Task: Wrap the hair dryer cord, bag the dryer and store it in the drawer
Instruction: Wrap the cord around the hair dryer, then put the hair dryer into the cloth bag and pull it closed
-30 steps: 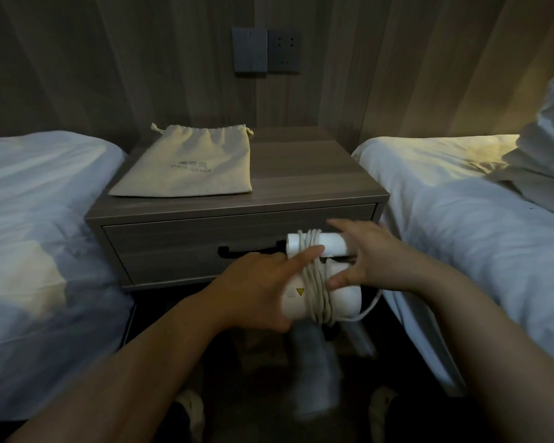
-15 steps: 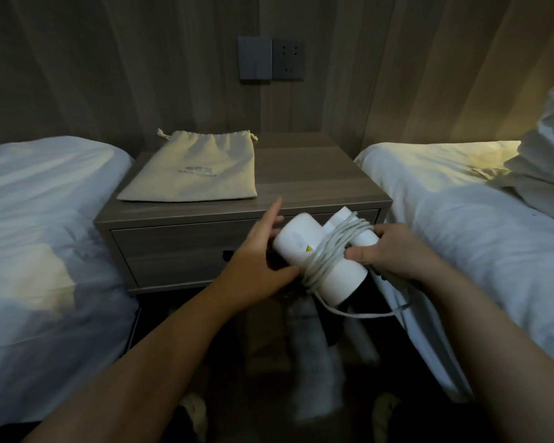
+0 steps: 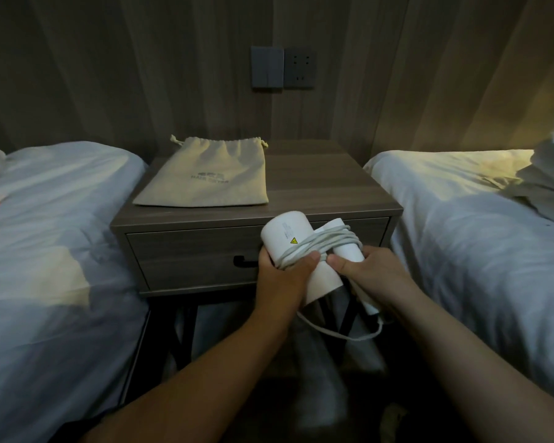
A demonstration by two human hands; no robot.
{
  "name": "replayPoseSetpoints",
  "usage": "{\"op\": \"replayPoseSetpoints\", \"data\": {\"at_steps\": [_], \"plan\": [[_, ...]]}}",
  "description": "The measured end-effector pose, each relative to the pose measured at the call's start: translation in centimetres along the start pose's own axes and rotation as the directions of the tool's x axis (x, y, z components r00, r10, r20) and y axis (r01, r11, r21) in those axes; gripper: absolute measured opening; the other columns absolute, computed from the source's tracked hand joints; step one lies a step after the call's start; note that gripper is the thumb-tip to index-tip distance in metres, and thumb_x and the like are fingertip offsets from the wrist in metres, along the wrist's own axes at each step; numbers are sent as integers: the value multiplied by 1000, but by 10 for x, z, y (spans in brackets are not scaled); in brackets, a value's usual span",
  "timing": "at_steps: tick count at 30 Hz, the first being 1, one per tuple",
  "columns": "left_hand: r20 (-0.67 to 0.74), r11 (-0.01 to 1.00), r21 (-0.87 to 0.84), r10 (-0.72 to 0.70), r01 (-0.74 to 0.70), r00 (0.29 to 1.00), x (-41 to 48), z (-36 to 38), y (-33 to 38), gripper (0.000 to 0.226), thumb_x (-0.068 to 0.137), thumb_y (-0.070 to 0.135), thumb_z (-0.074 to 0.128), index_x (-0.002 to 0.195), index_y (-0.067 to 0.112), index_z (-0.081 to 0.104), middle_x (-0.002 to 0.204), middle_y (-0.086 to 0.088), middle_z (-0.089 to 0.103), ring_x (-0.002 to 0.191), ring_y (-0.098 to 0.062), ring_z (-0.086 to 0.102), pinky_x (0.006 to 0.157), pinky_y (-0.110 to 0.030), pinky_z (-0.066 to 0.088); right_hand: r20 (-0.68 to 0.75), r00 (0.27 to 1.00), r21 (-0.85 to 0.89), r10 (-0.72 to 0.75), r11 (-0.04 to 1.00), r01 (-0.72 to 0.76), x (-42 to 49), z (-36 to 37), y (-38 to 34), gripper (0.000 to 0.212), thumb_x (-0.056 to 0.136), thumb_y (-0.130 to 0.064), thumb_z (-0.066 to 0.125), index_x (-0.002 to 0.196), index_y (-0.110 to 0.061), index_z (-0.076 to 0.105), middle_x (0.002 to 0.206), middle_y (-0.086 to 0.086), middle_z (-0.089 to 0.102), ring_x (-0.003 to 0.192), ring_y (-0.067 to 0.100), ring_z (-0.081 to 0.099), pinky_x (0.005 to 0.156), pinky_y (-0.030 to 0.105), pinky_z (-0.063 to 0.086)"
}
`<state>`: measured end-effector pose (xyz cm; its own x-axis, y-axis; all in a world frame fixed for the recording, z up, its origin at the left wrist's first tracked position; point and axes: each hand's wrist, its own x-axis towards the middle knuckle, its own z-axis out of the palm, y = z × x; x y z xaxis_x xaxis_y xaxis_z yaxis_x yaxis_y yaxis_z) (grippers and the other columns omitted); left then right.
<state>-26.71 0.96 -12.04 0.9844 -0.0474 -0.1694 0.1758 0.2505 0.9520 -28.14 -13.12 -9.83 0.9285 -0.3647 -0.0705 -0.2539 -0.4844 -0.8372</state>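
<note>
Hair dryer (image 3: 288,238) is held in both your hands, just in front of the nightstand's (image 3: 333,187) closed drawer (image 3: 189,251), toward its right end. Your left hand (image 3: 282,279) curls round the barrel, thumb pressing the wound cord (image 3: 320,247). Your right hand (image 3: 371,273) grips the handle, fingers wrapped. One loop hangs loose below. The bag (image 3: 211,177) lies flat on the top's left half.

One head-worn camera looks forward and down between two beds, hands close below, the nightstand (image 3: 333,190) just beyond, the wall far.
</note>
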Motion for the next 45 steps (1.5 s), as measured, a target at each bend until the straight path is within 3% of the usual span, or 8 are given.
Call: {"op": "replayPoseSetpoints", "data": {"at_steps": [3, 8, 14, 23, 31, 37, 41, 45], "plan": [[-23, 997, 73, 35, -33, 999, 4, -1, 2, 72, 75, 20, 75, 136, 23, 37, 115, -7, 62, 98, -23, 64, 89, -46, 54, -20, 1000, 13, -18, 1000, 18, -3, 5, 0, 45, 74, -43, 71, 99, -6, 66, 78, 5, 65, 64, 12, 58, 52, 21, 44], [91, 987, 145, 53, -66, 994, 9, -5, 11, 88, 60, 38, 78, 137, 25, 37, 116, -5, 62, 100, -21, 64, 88, -43, 54, -75, 997, 106, -21, 994, 29, -1, 2, -2, 38, 74, -36, 74, 87, -1, 68, 57, 3, 62, 36, 6, 54, 33, 12, 37], [172, 970, 119, 191, -213, 966, 25, -16, 39, 58, 85, 39, 53, 140, 28, 35, 115, 5, 60, 106, -16, 60, 93, -39, 50, -102, 994, 379, 41, 926, 1, 7, -13, -29, 35, 76, -35, 73, 70, -2, 64, 41, 5, 57, 29, 9, 49, 34, 14, 39], [102, 830, 458, 307, -319, 946, 90, -22, 92, 22, 92, 16, 55, 112, 12, 63, 101, 2, 61, 92, -10, 58, 76, -11, 42, 198, 965, 669, 174, 696, -263, 93, -29, -75, 42, 80, -50, 60, 91, -10, 55, 66, 8, 52, 53, 18, 47, 42, 24, 47], [14, 668, 713, 292, -214, 956, 195, -12, 124, 28, 91, 21, 52, 119, 21, 58, 126, -4, 57, 114, -21, 54, 99, -34, 43, 189, 934, 751, 302, 568, -336, 190, 4, -87, 56, 63, -51, 77, 95, -8, 61, 77, 11, 65, 64, 20, 60, 65, 36, 53], [19, 359, 924, 302, -132, 953, 268, 3, 134, 43, 84, 35, 56, 125, 21, 53, 129, -8, 55, 119, -27, 50, 98, -38, 44, 162, 919, 779, 359, 526, -343, 230, 18, -88, 50, 65, -52, 75, 90, -11, 60, 80, 9, 66, 66, 18, 62, 60, 34, 53], [65, 265, 951, 330, -159, 942, 294, 6, 127, 47, 82, 39, 57, 122, 15, 51, 125, -13, 53, 115, -31, 50, 92, -37, 43, 164, 908, 777, 386, 517, -360, 230, 21, -78, 49, 60, -55, 76, 84, -15, 60, 91, 10, 69, 84, 24, 66, 85, 42, 54], [44, 223, 967, 341, -126, 939, 312, 18, 125, 58, 78, 51, 59, 122, 16, 50, 122, -12, 52, 112, -31, 53, 89, -37, 45, 145, 891, 806, 430, 472, -359, 230, 14, -84, 39, 70, -51, 71, 80, -17, 57, 90, 9, 66, 84, 22, 63, 87, 41, 52]]}}
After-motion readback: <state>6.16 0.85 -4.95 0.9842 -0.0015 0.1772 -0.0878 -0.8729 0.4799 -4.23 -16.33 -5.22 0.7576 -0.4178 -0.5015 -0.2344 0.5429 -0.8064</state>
